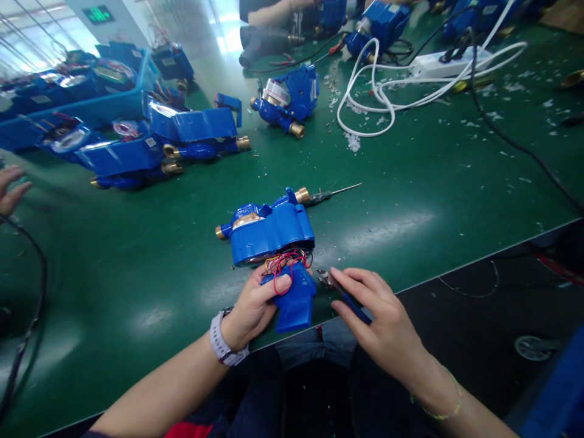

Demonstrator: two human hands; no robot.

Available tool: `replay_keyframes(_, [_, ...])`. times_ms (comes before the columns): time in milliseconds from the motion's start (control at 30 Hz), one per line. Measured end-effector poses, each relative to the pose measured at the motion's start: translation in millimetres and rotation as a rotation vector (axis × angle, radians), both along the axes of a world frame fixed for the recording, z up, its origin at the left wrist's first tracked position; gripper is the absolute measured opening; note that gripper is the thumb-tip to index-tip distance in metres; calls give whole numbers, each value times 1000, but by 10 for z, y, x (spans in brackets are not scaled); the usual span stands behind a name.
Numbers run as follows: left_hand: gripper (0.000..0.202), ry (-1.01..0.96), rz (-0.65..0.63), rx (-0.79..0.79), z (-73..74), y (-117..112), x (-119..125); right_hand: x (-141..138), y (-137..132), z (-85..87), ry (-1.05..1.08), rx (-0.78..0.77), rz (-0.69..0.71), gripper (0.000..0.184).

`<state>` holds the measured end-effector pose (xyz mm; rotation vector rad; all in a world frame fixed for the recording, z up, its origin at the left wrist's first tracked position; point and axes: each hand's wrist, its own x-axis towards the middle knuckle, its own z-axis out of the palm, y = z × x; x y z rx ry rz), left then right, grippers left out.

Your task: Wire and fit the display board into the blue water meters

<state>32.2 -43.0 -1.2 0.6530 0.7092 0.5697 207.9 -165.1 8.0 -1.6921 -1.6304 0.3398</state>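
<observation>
Green matting covers the table [433,182] across most of the frame. A blue crate [91,109] sits at the upper left, with a heap of blue water meters [191,125] lying just beside it. A white cable [378,103] loops near the top centre. Just below the middle of the frame lies a single blue meter [269,231], on the matting near the table's lower edge, its brass ends pointing left and upper right. The left hand [253,307], with a pale watch [221,340] on its wrist, is closed around a blue cover [296,304] at that lower edge, thumb pressed on top. The right hand [378,322], to the right of the cover, has its fingers curled round blue-handled cutters [340,291], whose tip points toward the cover. Red and yellow wires [285,263] run between meter and cover. A thin probe [335,193] lies beside the meter's upper right end. Another person's hand [9,191] shows at the left edge.
</observation>
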Motion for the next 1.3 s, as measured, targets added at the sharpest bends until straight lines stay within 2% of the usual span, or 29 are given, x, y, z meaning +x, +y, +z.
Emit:
replay_keyframes(167, [36, -24, -11, 7, 16, 2, -2, -35, 72, -13, -144, 55, 22, 36])
replay_keyframes(400, [36, 1, -8, 13, 40, -2, 9, -50, 112, -23, -89, 69, 20, 35])
replay_keyframes(600, [36, 8, -26, 14, 39, 6, 8, -67, 92, -32, 151, 46, 29, 37])
replay_keyframes(733, [36, 3, -24, 17, 34, 8, 12, -87, 80, -3, 392, -42, -13, 36])
replay_keyframes(867, [36, -23, -35, 3, 17, 15, -3, 45, 59, -20, 659, -137, -209, 28])
replay_keyframes(967, [37, -52, -47, -14, 12, 20, -16, 222, 16, -30, 732, -113, -344, 27])
replay_keyframes(1033, [36, -60, -45, -35, 17, 17, -15, 298, -24, -6, 618, -95, -298, 28])
replay_keyframes(1167, [32, -60, -36, -58, 30, 6, 6, 272, -66, 79, 105, -9, -62, 38])
replay_keyframes(1300, [32, -54, -15, -35, 49, 9, 33, 184, 3, 150, -333, 143, 104, 35])
